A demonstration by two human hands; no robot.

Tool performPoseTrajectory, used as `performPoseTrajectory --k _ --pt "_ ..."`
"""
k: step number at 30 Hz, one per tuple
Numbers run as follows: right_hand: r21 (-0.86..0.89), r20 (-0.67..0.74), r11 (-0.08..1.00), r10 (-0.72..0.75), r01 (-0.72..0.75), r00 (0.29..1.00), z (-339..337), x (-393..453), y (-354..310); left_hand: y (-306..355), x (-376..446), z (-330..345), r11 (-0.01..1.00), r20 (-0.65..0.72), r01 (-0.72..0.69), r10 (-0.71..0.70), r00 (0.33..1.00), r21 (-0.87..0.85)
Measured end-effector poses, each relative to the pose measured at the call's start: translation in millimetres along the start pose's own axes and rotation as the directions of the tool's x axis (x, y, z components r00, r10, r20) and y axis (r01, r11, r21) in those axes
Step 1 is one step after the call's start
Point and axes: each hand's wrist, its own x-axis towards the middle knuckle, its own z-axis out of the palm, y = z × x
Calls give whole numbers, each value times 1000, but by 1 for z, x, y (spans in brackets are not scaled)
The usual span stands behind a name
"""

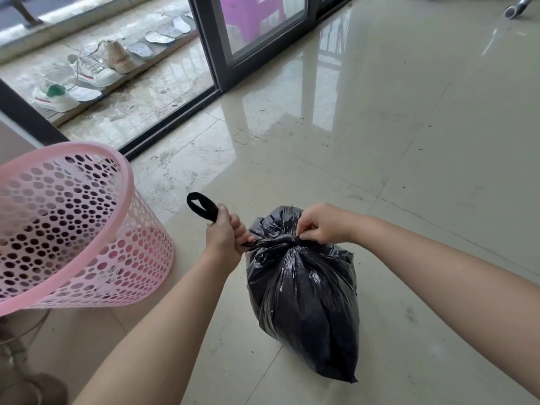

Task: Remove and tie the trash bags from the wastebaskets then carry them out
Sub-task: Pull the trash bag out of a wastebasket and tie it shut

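The left hand (223,233) is fisted round one twisted handle (203,206) of the bag (304,290), its grip clamped tight; the handle's loop sticks up and out to the far left above the thumb. The right hand (324,223) pinches the other side of the knot (280,238) between thumb and curled fingers, knuckles up. The two hands are level with each other, on either side of the knot at the bag's gathered neck, and both bare forearms reach in from the near edge, the left from the lower left, the right from the lower right.

The bag stands on the floor (423,141) in the near middle, just right of the basket (73,223), with a strip of floor between them. The basket is pink, punched with round holes, and holds no bag; it stands at the left edge, its rim leaning toward the camera. Beyond the bag and to its right the glossy pale tiles run open to the far side. On the far left a dark sliding door frame (210,54) and its floor track bound the room; past the glass, shoes (87,68) and insoles lie on a ledge.

The bag is black, shiny and creased, bulging full, narrowing to a point at its near end.
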Motion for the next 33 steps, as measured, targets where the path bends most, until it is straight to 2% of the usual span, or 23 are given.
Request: performPoseTrajectory --k 4,10,15,19,23,27,30,33 --pt "-91 76 996 17 -10 997 7 0 5 -3 2 -14 996 -132 30 -19 991 86" --pt "-192 121 981 25 -1 992 13 0 4 1 0 -21 967 -221 75 -19 975 245" --pt "-290 150 955 -18 62 988 22 2 -5 0 -1 -29 919 -239 131 -42 970 372" --pt "-451 150 890 4 65 989 22 1 -2 0 -7 -30 911 -146 179 -133 980 373" --pt "-471 87 882 14 29 996 18 -4 6 16 -17 -25 792 -2 13 -16 1000 610" --pt "-419 58 908 5 20 998 16 -5 7 45 -26 -10 584 82 -120 91 992 803" --pt "-402 73 915 20 11 997 14 -1 6 59 -37 -1 543 103 -231 256 961 807" --pt "-383 100 924 51 -9 994 10 4 4 71 -48 6 520 103 -331 418 903 787"
